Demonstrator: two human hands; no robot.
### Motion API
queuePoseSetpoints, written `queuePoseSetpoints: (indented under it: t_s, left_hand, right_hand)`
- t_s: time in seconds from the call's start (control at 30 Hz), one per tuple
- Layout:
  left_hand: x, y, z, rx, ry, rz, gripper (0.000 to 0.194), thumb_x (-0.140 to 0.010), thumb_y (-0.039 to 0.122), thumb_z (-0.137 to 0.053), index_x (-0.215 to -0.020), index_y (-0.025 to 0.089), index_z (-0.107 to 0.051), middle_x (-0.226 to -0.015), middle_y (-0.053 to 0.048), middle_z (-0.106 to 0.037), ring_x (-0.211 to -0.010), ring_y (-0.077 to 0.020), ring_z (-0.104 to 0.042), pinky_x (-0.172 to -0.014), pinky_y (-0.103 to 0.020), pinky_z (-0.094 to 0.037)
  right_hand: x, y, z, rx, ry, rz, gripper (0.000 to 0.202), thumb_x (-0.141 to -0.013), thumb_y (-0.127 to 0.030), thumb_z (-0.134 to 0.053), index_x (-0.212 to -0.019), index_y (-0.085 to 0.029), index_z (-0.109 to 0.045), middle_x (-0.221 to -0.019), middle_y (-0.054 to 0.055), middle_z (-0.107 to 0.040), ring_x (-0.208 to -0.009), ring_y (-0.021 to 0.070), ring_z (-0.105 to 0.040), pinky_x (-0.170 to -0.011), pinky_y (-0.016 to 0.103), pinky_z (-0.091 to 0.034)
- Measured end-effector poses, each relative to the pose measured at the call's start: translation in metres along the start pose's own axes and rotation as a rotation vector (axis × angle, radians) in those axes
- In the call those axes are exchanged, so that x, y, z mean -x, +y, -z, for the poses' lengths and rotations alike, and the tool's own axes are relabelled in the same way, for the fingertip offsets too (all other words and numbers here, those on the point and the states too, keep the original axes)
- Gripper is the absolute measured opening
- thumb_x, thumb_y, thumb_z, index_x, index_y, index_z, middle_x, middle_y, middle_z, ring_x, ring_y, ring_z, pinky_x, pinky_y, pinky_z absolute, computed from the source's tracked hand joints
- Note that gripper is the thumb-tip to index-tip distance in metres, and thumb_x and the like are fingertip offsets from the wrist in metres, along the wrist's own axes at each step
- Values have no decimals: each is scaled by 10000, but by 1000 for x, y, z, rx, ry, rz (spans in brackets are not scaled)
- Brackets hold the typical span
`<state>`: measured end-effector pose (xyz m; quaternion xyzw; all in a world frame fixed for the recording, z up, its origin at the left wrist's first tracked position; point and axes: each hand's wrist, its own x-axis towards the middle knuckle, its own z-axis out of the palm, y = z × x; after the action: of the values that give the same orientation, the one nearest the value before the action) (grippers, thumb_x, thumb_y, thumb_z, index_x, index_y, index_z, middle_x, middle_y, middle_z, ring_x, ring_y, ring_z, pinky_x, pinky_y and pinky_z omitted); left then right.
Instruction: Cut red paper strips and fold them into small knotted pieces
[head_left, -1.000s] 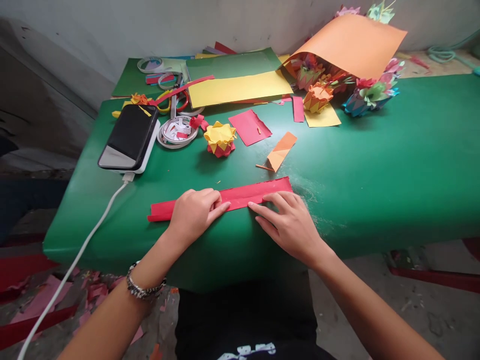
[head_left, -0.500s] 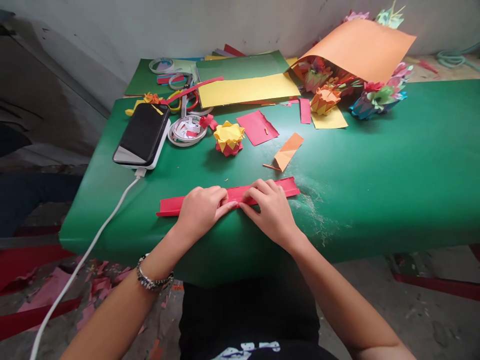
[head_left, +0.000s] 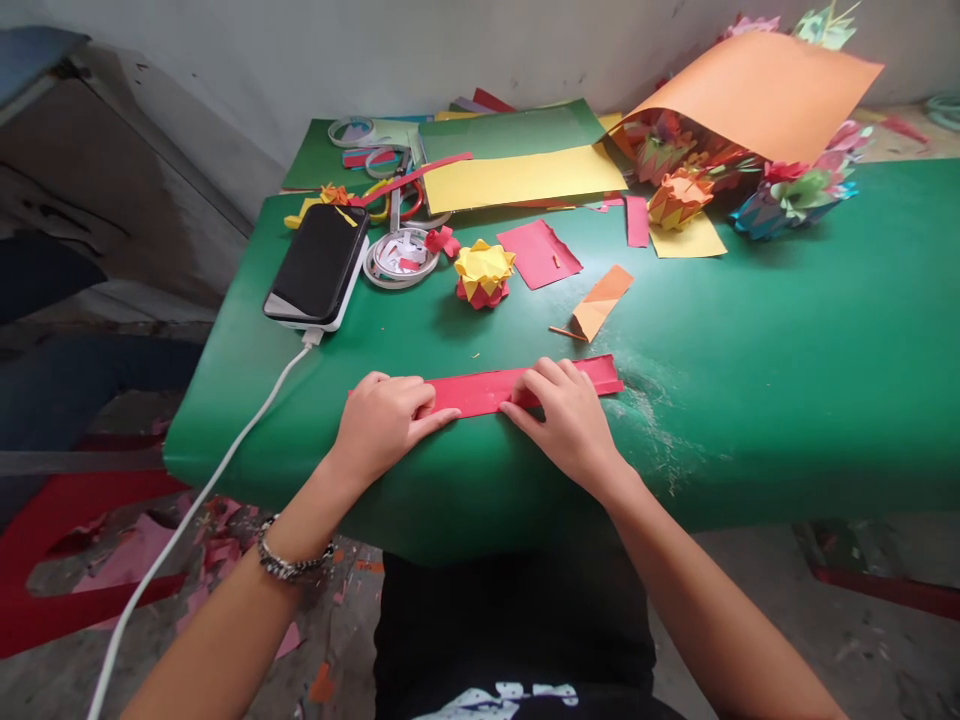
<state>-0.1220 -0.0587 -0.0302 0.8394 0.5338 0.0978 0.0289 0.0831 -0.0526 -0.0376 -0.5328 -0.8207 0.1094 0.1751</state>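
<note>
A long red paper strip (head_left: 476,391) with folded-up edges lies near the front of the green table (head_left: 757,400). My left hand (head_left: 384,418) pinches its near edge towards the left end, fingers curled over it and thumb along the edge. My right hand (head_left: 564,412) grips the same strip right of the middle, thumb and fingertips together at the near edge. Between the two hands a stretch of the strip shows. Beyond it stand a yellow and red folded paper piece (head_left: 484,273), a red paper square (head_left: 540,254) and a folded orange paper (head_left: 602,302).
At the left a phone (head_left: 319,262) rests on a white power bank, its cable (head_left: 217,470) running off the front edge. Tape rolls (head_left: 401,257), scissors (head_left: 397,200) and coloured sheets (head_left: 525,178) lie behind. Paper flowers (head_left: 795,200) stand at the back right under an orange sheet (head_left: 765,90).
My left hand has slid left along the strip, farther from my right hand, and now covers more of its left end. The whole view has shifted, so the table appears more to the right.
</note>
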Motion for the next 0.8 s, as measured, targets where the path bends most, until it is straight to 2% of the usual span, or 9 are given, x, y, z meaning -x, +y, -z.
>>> queuePoseSetpoints:
  t_s: [0.13,0.27,0.47,0.6,0.8]
  left_hand:
    - [2,-8,1,-22,41,-89,480,-814,525,-391,-496,168,-430,-490,21,-468,-473,-109,-404,-510,-246,-266]
    - [4,-13,1,-38,62,-193,437,-843,467,-379,-532,170,-461,-522,14,-496,-509,-121,-446,-525,-250,-279]
    - [2,-14,0,22,45,-167,388,-848,398,-419,-539,168,-465,-528,26,-511,-523,-113,-466,-554,-246,-292]
    - [1,-14,-1,70,-10,-132,371,-834,394,-449,-544,165,-468,-540,30,-519,-527,-108,-467,-559,-247,-286]
    - [-2,-14,3,89,-108,-85,356,-830,400,-456,-563,167,-489,-556,33,-542,-534,-107,-471,-569,-252,-282]
  right_hand:
    - [0,-1,0,-3,-5,-9,154,-782,-299,-557,-685,-193,-501,-755,14,-550,-703,172,-428,-624,286,-298]
    - [0,-2,0,-11,1,-17,125,-786,-279,-535,-705,-189,-502,-767,14,-560,-720,173,-439,-641,287,-298]
    - [-2,-9,0,3,-13,20,125,-792,-290,-526,-728,-182,-523,-769,18,-558,-740,171,-445,-661,287,-279]
    - [-6,-13,-1,-10,-40,64,147,-825,-286,-501,-718,-189,-528,-755,0,-564,-766,160,-459,-722,307,-245]
    - [-10,-14,-1,17,-77,54,188,-830,-295,-514,-683,-178,-521,-741,-10,-582,-767,154,-481,-753,328,-209]
